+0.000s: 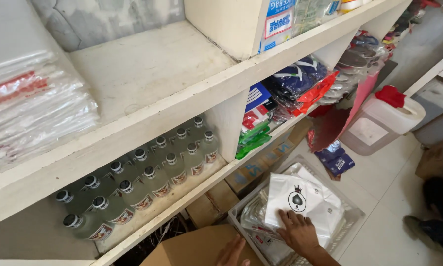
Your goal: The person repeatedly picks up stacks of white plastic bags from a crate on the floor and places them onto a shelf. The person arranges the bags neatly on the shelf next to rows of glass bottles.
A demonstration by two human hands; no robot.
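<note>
From my remote seat, bottom centre of the frame: my right hand (pixel 298 231) lies flat, fingers spread, on a stack of white bags (pixel 305 199) printed with a black spade mark, which sits in a white wire basket (pixel 353 216) on the tiled floor; the hand presses on the stack and clamps nothing. My left hand (pixel 233 253), only partly in view at the bottom edge, rests open on the top of a brown cardboard box (pixel 197 251). The bags look thin, light and floppy, probably slick one against another, so I judge they would slide apart unless taken as a bundle by one edge, with the palm holding the rest down. Left of centre, a white shelf (pixel 147 116) carries rows of clear bottles (pixel 155 180) with dark caps on the level below it; packets in blue, red and green (pixel 280 98) fill the middle right, and a plastic jug with a red cap (pixel 384 118) stands at the right.
</note>
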